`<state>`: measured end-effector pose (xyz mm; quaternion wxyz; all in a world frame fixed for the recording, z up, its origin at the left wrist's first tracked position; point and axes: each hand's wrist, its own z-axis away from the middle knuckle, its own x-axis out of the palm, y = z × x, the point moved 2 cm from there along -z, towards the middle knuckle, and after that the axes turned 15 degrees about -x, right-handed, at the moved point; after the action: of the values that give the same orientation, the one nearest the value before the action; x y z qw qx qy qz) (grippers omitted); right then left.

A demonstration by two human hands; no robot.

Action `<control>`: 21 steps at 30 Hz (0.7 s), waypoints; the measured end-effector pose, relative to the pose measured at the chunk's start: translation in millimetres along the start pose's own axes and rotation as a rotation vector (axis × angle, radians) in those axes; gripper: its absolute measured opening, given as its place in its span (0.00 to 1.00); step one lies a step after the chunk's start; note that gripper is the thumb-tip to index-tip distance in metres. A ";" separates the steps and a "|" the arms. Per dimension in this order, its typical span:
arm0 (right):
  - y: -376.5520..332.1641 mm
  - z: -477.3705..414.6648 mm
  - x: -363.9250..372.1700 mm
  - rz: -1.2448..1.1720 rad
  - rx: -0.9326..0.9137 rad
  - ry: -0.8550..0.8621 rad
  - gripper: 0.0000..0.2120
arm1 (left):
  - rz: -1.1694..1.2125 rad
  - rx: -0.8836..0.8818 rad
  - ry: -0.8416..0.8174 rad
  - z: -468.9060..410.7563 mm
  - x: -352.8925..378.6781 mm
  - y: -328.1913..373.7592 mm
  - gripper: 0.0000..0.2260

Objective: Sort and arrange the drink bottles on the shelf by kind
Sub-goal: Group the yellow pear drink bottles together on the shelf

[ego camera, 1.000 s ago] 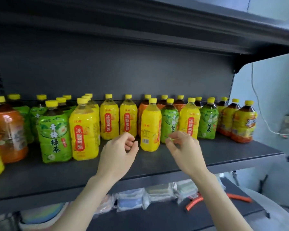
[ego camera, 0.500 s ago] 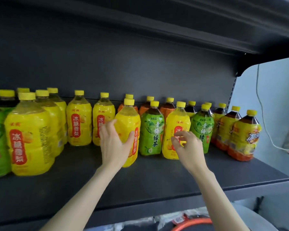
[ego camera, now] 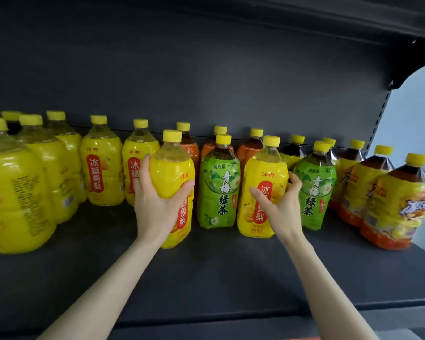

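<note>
Both forearms reach up from the lower edge of the view over the front of the dark shelf (ego camera: 206, 278). The left hand (ego camera: 155, 204) grips a yellow pear-drink bottle (ego camera: 172, 173) around its middle, with the fingers on the left side of it and the thumb pressed on the front. The right hand (ego camera: 280, 207) holds a second yellow bottle (ego camera: 263, 173) in the same way, thumb on the red label and fingers curled around the right side, squeezed in beside a green tea bottle (ego camera: 314, 187).

Another green tea bottle (ego camera: 219, 187) stands between the two held ones, so the front row is mixed. Both yellow bottles look upright; whether the left one is lifted from the shelf I cannot tell from this angle.

The step in hand seems to be taking the two stray yellow bottles out of the green ones. The next move probably calls for carrying them to the left, where the yellow group (ego camera: 103, 168) stands, without knocking the green neighbours.

Farther back are orange-label bottles (ego camera: 250, 148), and at the right dark tea bottles (ego camera: 398, 204).
</note>
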<state>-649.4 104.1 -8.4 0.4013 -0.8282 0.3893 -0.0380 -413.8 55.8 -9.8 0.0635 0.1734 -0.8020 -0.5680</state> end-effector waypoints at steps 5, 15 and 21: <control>1.7 3.8 -6.1 -0.107 0.058 -0.059 0.52 | 0.059 -0.076 -0.046 11.4 -8.2 8.0 0.43; -41.6 55.4 21.7 -0.466 0.016 -0.134 0.40 | 0.260 -0.124 -0.185 40.7 -51.0 17.2 0.30; -73.8 73.5 66.7 -0.539 0.006 -0.161 0.39 | 0.218 -0.107 -0.289 14.2 -80.6 0.8 0.30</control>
<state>-530.2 133.5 -23.4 0.4088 -0.9010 0.1217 -0.0787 -343.1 96.8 -6.3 0.0178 -0.0016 -0.7854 -0.6187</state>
